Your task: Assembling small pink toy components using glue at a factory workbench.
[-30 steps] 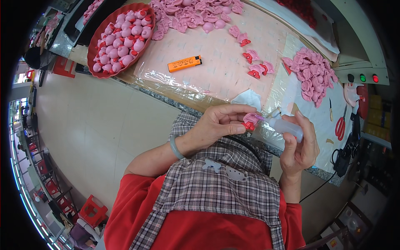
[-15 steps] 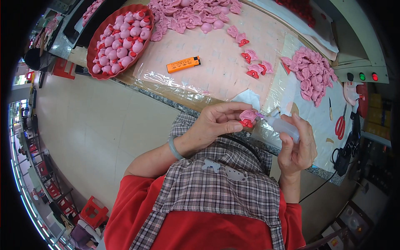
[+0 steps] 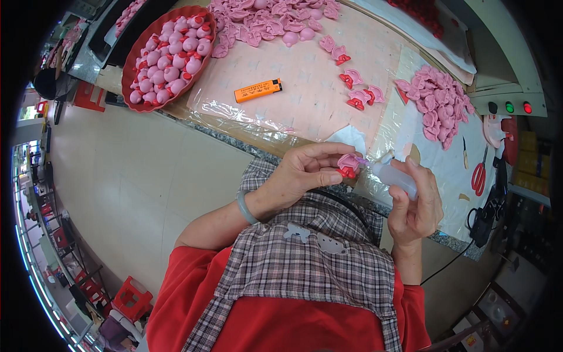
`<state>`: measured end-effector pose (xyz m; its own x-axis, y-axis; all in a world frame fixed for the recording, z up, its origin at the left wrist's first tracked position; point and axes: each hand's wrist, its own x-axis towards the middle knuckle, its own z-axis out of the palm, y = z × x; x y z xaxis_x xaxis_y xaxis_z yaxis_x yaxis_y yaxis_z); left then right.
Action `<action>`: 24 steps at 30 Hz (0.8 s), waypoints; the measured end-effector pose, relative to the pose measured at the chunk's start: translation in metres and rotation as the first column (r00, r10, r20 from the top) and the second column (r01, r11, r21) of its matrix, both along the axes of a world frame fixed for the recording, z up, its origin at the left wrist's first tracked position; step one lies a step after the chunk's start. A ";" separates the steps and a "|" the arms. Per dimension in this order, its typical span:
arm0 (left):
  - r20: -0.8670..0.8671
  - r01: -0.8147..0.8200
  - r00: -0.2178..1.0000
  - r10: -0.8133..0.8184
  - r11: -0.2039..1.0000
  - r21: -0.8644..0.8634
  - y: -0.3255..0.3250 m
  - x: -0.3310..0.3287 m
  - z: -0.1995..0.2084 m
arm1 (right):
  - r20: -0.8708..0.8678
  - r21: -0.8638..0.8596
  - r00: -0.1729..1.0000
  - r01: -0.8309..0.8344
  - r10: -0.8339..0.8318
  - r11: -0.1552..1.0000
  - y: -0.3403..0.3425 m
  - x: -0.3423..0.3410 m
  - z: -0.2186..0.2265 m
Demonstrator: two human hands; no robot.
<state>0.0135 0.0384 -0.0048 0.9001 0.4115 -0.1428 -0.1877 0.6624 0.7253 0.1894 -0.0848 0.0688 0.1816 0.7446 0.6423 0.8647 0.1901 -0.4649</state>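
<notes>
Between thumb and fingers, my left hand (image 3: 304, 170) pinches a small pink and red molded piece (image 3: 348, 165). My right hand (image 3: 417, 202) grips a translucent squeeze bottle (image 3: 396, 180) with a thin purple nozzle. The nozzle tip reaches the right edge of the piece's pink part; whether it touches is too small to tell. Both hands are held over the table's near edge, in front of my checked apron. Behind them, a short row of similar pink and red pieces (image 3: 353, 77) lies on the table mat.
A red scalloped bowl (image 3: 130, 61) full of pink and red round parts stands at the left. Pink parts (image 3: 270, 23) are heaped at the back, with another pile (image 3: 437, 102) at the right. An orange lighter (image 3: 258, 91) lies mid-table. Red scissors (image 3: 479, 176) lie far right.
My right hand and the bottle have shifted slightly left, bringing the nozzle a little further over the piece. My left hand has barely moved.
</notes>
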 end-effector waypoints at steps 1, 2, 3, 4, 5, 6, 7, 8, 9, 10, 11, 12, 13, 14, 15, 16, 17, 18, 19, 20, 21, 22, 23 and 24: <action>0.000 -0.007 1.000 0.007 1.000 -0.001 0.000 0.000 -0.001 | 0.000 0.000 1.000 0.000 0.000 1.000 0.000 0.000 0.000; 0.001 -0.007 1.000 0.007 1.000 -0.001 0.000 0.000 -0.001 | 0.006 -0.003 1.000 0.011 -0.011 1.000 0.000 0.000 0.000; 0.002 -0.013 1.000 0.013 1.000 0.004 0.000 0.000 0.000 | 0.012 -0.005 1.000 0.021 -0.021 1.000 0.000 0.000 -0.001; 0.002 -0.019 1.000 0.019 1.000 0.009 0.001 0.000 0.001 | 0.012 -0.005 1.000 0.021 -0.021 1.000 0.000 0.001 -0.001; 0.002 -0.019 1.000 0.019 1.000 0.009 0.001 0.000 0.001 | 0.014 -0.004 1.000 0.026 -0.026 1.000 0.000 0.001 -0.001; 0.004 -0.031 1.000 0.031 0.999 0.011 0.001 0.000 0.002 | 0.016 -0.003 0.999 0.031 -0.031 1.000 0.000 0.001 -0.001; 0.006 -0.044 0.999 0.044 0.999 0.014 0.001 -0.001 0.003 | 0.016 -0.003 0.999 0.031 -0.031 1.000 0.000 0.001 -0.001; 0.007 -0.044 0.999 0.044 0.999 0.014 0.002 -0.001 0.003 | 0.025 0.003 0.999 0.027 -0.027 1.000 0.001 0.001 -0.002; 0.005 -0.049 0.999 0.049 0.999 0.015 0.002 -0.001 0.003 | 0.035 0.010 0.999 0.023 -0.023 1.000 0.001 0.001 -0.002; 0.003 -0.054 0.999 0.054 0.998 0.016 0.003 -0.001 0.003 | 0.035 0.010 0.999 0.024 -0.024 1.000 0.001 0.001 -0.001; 0.003 -0.054 0.999 0.054 0.998 0.016 0.003 -0.001 0.004 | 0.044 0.007 0.999 0.023 -0.024 1.000 0.001 0.001 -0.001; -0.003 -0.063 0.998 0.063 0.998 0.025 0.003 -0.001 0.004 | 0.054 0.005 0.998 0.023 -0.024 1.000 0.001 0.000 -0.001; -0.009 -0.072 0.997 0.072 0.997 0.034 0.003 -0.001 0.004 | 0.053 0.004 0.998 0.024 -0.024 1.000 0.001 0.000 -0.001; -0.009 -0.072 0.997 0.072 0.997 0.034 0.003 -0.001 0.004 | 0.059 -0.001 0.998 0.026 -0.026 1.000 0.001 0.001 -0.001; -0.012 -0.078 0.997 0.078 0.997 0.030 0.003 -0.001 0.005 | 0.065 -0.006 0.998 0.029 -0.028 1.000 0.001 0.001 -0.001; -0.015 -0.084 0.996 0.084 0.996 0.027 0.003 -0.001 0.005 | 0.065 -0.007 0.997 0.029 -0.029 1.000 0.001 0.001 -0.001; -0.015 -0.084 0.996 0.084 0.996 0.027 0.004 -0.001 0.005 | 0.068 -0.002 0.997 0.029 -0.029 1.000 0.001 0.002 -0.001; -0.011 -0.086 0.996 0.087 0.996 0.031 0.004 -0.002 0.005 | 0.071 0.002 0.997 0.030 -0.030 1.000 0.001 0.002 -0.002; -0.007 -0.090 0.996 0.090 0.995 0.034 0.003 -0.002 0.005 | 0.071 0.002 0.997 0.029 -0.029 1.000 0.001 0.002 -0.002; -0.007 -0.090 0.996 0.090 0.995 0.034 0.003 -0.002 0.005 | 0.073 0.002 0.997 0.029 -0.029 1.000 0.000 0.002 -0.002; -0.006 -0.092 0.996 0.092 0.995 0.030 0.003 -0.002 0.005 | 0.074 0.002 0.997 0.028 -0.028 1.000 0.000 0.002 -0.002; -0.006 -0.092 0.996 0.092 0.995 0.027 0.003 -0.002 0.005 | 0.074 0.002 0.997 0.029 -0.029 1.000 0.000 0.002 -0.003; -0.006 -0.091 0.996 0.092 0.995 0.027 0.003 -0.002 0.005 | 0.068 0.015 0.997 0.032 -0.033 0.999 -0.001 0.003 -0.004; -0.006 -0.096 0.995 0.096 0.995 0.024 0.003 -0.002 0.005 | 0.061 0.027 0.997 0.034 -0.036 0.999 -0.001 0.003 -0.005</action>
